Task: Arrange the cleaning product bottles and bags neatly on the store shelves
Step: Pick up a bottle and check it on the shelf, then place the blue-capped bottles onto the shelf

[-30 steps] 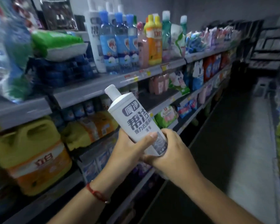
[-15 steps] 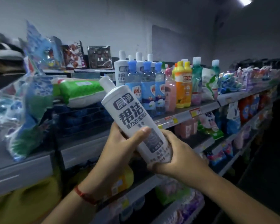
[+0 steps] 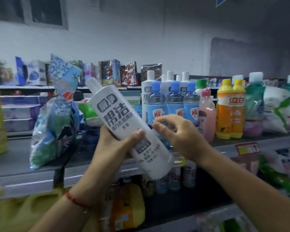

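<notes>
Off comes the right hand (image 3: 179, 138) from the white bottle (image 3: 124, 124) it was cupping half a second ago, and now it hovers just right of the bottle at frame centre, fingers loosely curled and holding nothing. Left hand (image 3: 115, 148) has the job alone: thumb across the label, fingers wrapped behind, gripping the bottle's middle. Tilted, that bottle, cap toward the upper left, base down toward the lower right, held in the air in front of the shelf (image 3: 224, 146) rather than on it. Behind it, right of centre, stand matching white bottles (image 3: 146, 97) at the back and three blue-capped bottles (image 3: 174, 104) in front, then a pink bottle (image 3: 207, 114) and yellow-capped orange bottles (image 3: 229, 111) further right. At left of frame a blue and green bag (image 3: 54, 128) leans on the shelf.
</notes>
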`<state>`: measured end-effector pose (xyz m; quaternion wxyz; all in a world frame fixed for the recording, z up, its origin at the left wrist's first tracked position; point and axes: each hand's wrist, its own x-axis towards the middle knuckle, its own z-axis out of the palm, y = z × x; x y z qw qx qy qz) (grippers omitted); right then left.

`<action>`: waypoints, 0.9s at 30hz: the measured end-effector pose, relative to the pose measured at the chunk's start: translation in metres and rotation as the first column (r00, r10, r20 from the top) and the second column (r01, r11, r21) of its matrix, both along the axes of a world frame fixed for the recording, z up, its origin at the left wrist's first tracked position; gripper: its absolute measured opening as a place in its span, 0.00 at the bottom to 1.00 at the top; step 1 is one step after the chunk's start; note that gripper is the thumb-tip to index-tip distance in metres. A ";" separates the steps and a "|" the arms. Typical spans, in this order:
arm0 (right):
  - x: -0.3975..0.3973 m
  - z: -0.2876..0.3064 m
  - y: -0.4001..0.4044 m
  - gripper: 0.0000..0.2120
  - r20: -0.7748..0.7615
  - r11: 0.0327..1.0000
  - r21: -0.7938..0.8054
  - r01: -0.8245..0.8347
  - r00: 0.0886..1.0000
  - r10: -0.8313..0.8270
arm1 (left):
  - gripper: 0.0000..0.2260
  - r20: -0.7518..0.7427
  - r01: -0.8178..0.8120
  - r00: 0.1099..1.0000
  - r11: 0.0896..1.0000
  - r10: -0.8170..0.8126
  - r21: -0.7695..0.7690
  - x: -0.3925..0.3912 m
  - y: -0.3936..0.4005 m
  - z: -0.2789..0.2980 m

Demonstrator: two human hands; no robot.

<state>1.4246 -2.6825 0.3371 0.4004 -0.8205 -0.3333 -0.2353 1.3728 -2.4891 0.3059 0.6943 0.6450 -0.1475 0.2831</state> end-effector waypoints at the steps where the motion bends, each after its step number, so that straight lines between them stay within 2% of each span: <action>1: 0.012 0.011 0.001 0.22 0.045 0.998 0.041 0.044 0.998 -0.046 | 0.25 0.001 -0.020 1.000 1.000 0.020 -0.006 0.002 0.000 0.002; 4: 0.049 0.044 0.012 0.32 0.104 0.987 0.000 0.162 0.981 -0.161 | 0.21 0.001 -0.108 0.994 0.994 0.108 -0.026 0.004 -0.001 0.006; 7: 0.075 0.063 0.031 0.44 0.024 0.972 -0.081 0.220 0.976 -0.219 | 0.24 0.002 -0.198 0.980 0.979 0.199 -0.041 0.004 0.001 0.007; 10: 0.092 0.066 0.045 0.49 -0.016 0.948 -0.105 0.300 0.953 -0.304 | 0.26 0.004 -0.249 0.968 0.968 0.249 -0.038 0.003 0.003 0.008; 14: 0.092 0.065 0.049 0.37 0.094 0.910 -0.145 0.389 0.921 -0.378 | 0.25 0.024 -0.290 0.957 0.957 0.290 -0.002 0.000 0.004 0.010; 17: 0.082 0.064 0.040 0.36 0.158 0.931 -0.160 0.328 0.940 -0.304 | 0.27 0.042 -0.308 0.950 0.951 0.308 0.001 0.000 0.005 0.013; 19: 0.073 0.063 0.027 0.34 0.153 0.965 -0.149 0.216 0.969 -0.194 | 0.25 0.058 -0.320 0.946 0.947 0.319 0.012 0.001 0.006 0.018; 21: 0.062 0.062 0.009 0.31 0.096 0.993 -0.095 0.071 0.993 -0.062 | 0.22 0.077 -0.326 0.943 0.945 0.322 0.033 0.001 0.005 0.025; 23: 0.051 0.062 -0.012 0.28 0.066 0.999 -0.007 -0.033 0.997 0.033 | 0.26 0.085 -0.332 0.941 0.942 0.327 0.052 0.003 0.004 0.032; 27: 0.029 0.067 -0.054 0.24 0.122 0.972 0.201 -0.126 0.987 0.102 | 0.30 0.084 -0.322 0.945 0.944 0.315 0.077 0.019 -0.003 0.045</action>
